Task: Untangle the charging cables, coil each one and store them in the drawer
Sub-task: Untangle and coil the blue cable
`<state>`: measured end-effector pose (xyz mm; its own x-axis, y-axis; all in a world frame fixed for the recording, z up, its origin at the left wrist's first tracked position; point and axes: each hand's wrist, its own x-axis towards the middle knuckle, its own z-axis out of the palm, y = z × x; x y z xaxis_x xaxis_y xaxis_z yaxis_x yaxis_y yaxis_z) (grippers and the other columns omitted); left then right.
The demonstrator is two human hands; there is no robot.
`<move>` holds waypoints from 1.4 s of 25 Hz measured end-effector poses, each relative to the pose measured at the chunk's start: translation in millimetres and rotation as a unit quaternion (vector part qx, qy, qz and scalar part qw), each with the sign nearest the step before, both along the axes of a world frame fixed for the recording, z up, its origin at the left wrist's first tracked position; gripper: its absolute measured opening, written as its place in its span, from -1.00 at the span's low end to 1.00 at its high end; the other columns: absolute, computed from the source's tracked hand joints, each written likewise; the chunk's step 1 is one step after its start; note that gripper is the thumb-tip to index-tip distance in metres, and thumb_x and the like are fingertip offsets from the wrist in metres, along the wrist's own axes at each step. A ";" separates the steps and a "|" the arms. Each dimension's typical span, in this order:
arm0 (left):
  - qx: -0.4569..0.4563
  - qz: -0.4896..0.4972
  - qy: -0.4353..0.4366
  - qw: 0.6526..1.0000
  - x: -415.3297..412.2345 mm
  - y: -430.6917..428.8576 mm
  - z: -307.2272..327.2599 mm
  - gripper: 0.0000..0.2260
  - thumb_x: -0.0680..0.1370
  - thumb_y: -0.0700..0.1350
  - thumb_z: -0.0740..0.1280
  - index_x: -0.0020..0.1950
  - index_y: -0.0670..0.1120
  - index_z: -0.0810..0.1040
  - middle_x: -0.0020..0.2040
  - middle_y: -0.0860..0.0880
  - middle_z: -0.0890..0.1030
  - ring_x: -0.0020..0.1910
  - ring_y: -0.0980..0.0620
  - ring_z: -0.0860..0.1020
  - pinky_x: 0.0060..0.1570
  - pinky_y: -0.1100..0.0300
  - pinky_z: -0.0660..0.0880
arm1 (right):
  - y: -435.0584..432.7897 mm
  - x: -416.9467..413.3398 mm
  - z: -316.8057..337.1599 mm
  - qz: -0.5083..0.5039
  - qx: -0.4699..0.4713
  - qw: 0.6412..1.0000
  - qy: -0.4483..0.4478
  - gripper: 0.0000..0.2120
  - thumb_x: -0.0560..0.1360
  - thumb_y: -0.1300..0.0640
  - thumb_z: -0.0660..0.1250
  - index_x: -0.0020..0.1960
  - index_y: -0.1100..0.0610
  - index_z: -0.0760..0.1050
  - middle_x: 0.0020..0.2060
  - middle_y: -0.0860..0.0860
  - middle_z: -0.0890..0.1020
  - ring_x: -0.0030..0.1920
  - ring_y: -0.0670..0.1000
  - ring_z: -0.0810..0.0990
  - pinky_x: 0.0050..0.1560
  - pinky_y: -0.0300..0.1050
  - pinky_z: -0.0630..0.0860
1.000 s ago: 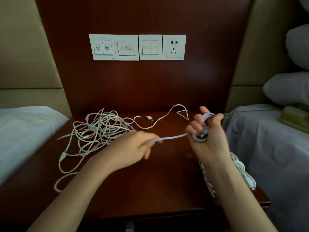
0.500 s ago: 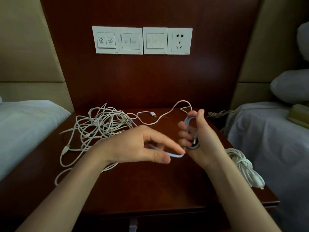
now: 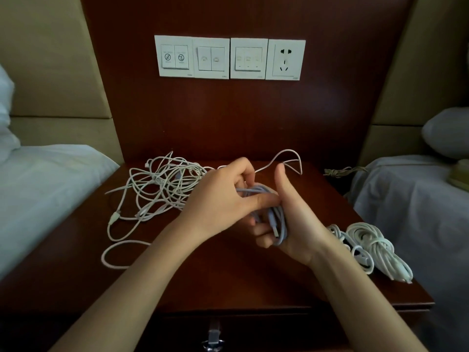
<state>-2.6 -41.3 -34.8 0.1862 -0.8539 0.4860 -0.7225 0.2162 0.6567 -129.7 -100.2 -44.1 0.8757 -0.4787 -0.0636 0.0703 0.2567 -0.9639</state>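
A pale blue cable coil point(image 3: 275, 217) lies across the palm of my right hand point(image 3: 294, 224), whose fingers curl round it with the thumb upright. My left hand point(image 3: 223, 199) pinches the same cable at the top of the coil, its thumb pressing toward my right palm. A tangle of white cables point(image 3: 157, 189) lies on the back left of the wooden nightstand point(image 3: 228, 283). Two coiled white cables point(image 3: 368, 247) rest at the nightstand's right edge. The drawer point(image 3: 215, 334) below the top is closed, its metal handle showing.
A panel of wall switches and a socket point(image 3: 229, 58) sits on the wooden headboard. White beds flank the nightstand on the left point(image 3: 38, 194) and right point(image 3: 418, 212). A thin brownish cord point(image 3: 342, 171) lies at the back right corner.
The stretch of blue cable between my hands has been wound up. My left hand moved right, up against my right hand. The view tilted down, bringing the drawer handle into sight.
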 end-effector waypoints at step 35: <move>0.022 -0.030 -0.198 0.979 11.8 -14.0 -30.6 -0.83 0.63 0.02 0.05 0.09 0.14 0.42 -0.32 0.06 0.53 -0.31 0.09 0.51 -0.23 -0.03 0.48 | -17.9 -4.1 2.4 -0.279 0.216 0.887 -0.296 -0.51 0.62 -0.14 -0.10 -0.01 0.16 0.46 -0.43 0.01 0.56 -0.36 -0.06 0.61 0.02 -0.03 0.50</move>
